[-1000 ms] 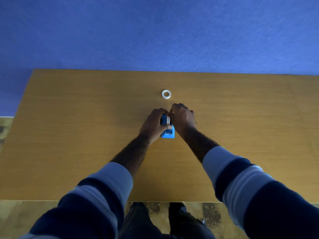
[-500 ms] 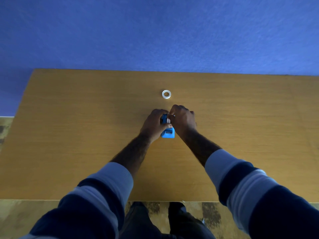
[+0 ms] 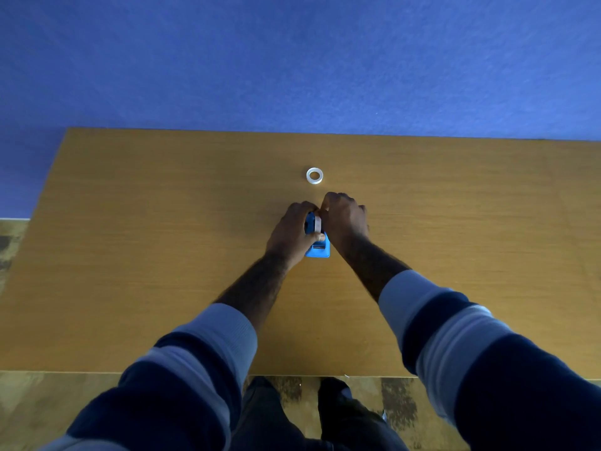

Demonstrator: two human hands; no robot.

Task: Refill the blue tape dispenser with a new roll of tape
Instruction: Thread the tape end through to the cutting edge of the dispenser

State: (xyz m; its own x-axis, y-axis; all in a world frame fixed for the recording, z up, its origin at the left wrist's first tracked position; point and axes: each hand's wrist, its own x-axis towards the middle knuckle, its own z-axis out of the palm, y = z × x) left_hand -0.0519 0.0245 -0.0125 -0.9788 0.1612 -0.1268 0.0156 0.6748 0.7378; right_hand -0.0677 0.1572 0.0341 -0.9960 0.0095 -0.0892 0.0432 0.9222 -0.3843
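The blue tape dispenser (image 3: 318, 249) stands on the wooden table (image 3: 162, 255) at the centre, its cutter end toward me. My left hand (image 3: 291, 236) wraps its left side, thumb across the top. A whitish roll of tape (image 3: 317, 224) sits upright in the dispenser's top between my hands. My right hand (image 3: 344, 219) presses against the roll's right side with fingers curled; whether it grips the roll or just touches it is hidden. A second white ring, a tape roll or core (image 3: 314, 175), lies flat on the table just beyond my hands.
The table's far edge meets a blue wall (image 3: 292, 60). The near edge is close to my body, with patterned floor (image 3: 32, 402) and my legs below it.
My right hand has shifted slightly and its fingers have curled further over the roll in the dispenser. The left hand and the dispenser stay in place.
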